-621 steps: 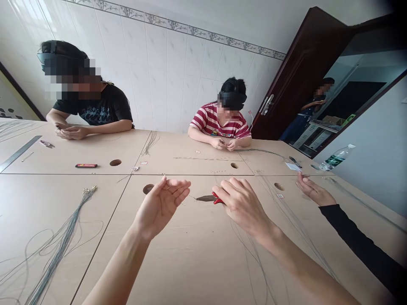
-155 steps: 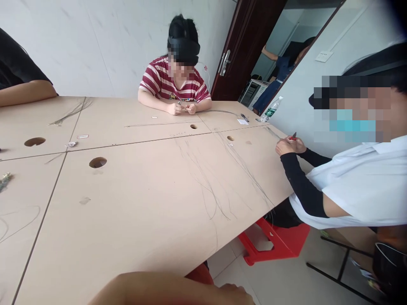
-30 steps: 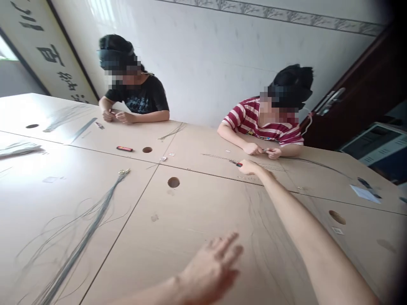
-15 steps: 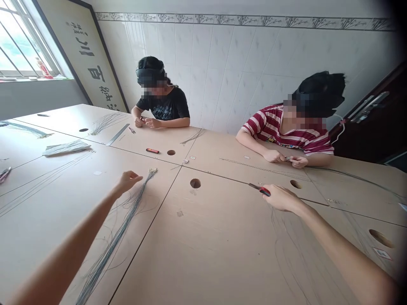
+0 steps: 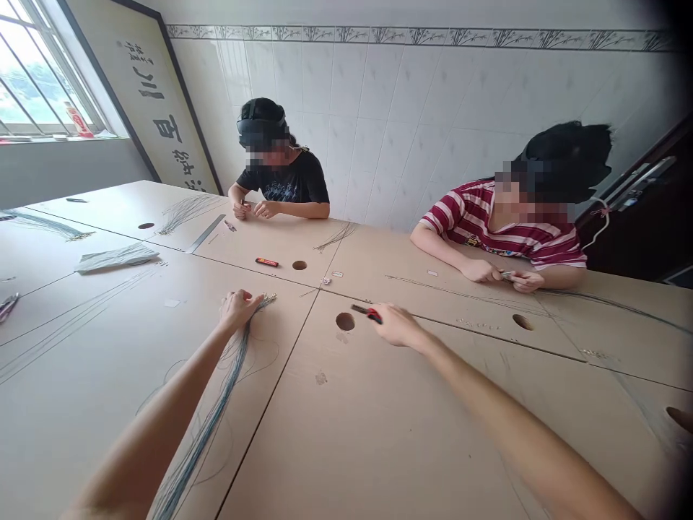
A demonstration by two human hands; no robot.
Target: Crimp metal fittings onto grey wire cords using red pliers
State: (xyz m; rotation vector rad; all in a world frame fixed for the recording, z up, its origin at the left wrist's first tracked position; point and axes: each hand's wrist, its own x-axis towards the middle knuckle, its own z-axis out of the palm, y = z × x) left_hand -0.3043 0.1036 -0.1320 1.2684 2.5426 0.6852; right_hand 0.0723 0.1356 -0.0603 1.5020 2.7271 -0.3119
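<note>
My left hand [image 5: 238, 309] is at the upper end of a long bundle of thin grey-blue cords [image 5: 230, 386]. Its fingers are partly spread, with the thumb side against the bundle; no firm grip shows. Small pale metallic-looking ends [image 5: 269, 297] cluster at the bundle's tip. From there the cords run toward me, partly behind my left forearm, with some loose strands curling beside them. My right hand [image 5: 398, 325] is closed around a small tool [image 5: 375, 315] with a red-and-black handle and a dark narrow tip pointing left. The tool's exact kind is unclear.
Two people sit across the table [image 5: 346, 433], hands busy with small items. A round hole [image 5: 345, 322] lies left of my tool. Farther off are a red-and-black item [image 5: 267, 262], a metal ruler [image 5: 206, 233], a folded pale cloth [image 5: 116, 258] and more cord bundles [image 5: 187, 211].
My right hand has moved left across the table with the tool. My left hand has come right to the tip of the cord bundle. The view has shifted slightly.
</note>
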